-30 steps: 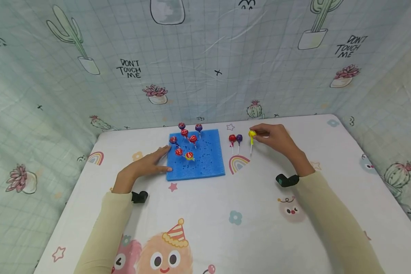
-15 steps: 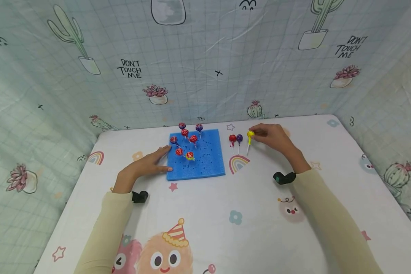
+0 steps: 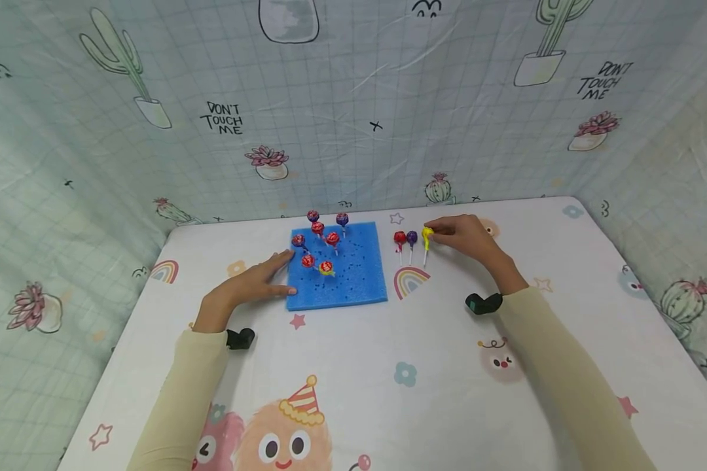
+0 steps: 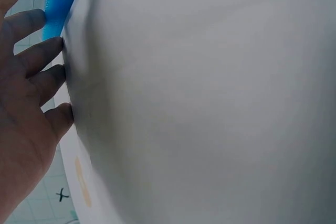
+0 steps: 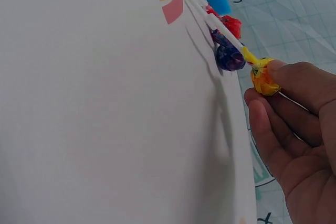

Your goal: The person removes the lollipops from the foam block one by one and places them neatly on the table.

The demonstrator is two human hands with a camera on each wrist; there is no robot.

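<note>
My right hand (image 3: pixel 461 233) pinches a yellow-wrapped lollipop (image 5: pixel 266 78) by its candy head, the white stick pointing toward me. Just left of it, a purple lollipop (image 3: pixel 412 237) and a red lollipop (image 3: pixel 399 238) lie side by side on the table. My left hand (image 3: pixel 258 280) rests with spread fingers against the left edge of a blue foam board (image 3: pixel 353 288). Several lollipops stand in the board's left and back part, among them a red one (image 3: pixel 332 239) and one with a yellow-and-red wrapper (image 3: pixel 326 268). In the left wrist view the fingertips meet the board's side.
The white table (image 3: pixel 359 405) has printed cartoon figures, stars and a rainbow (image 3: pixel 411 282). A patterned cloth (image 3: pixel 330 118) hangs right behind its back edge and along both sides. Each wrist wears a black camera, such as the right one (image 3: pixel 484 303).
My right hand has moved a little left with the yellow lollipop, bringing it closer to the purple one. The left hand and the board have stayed put.
</note>
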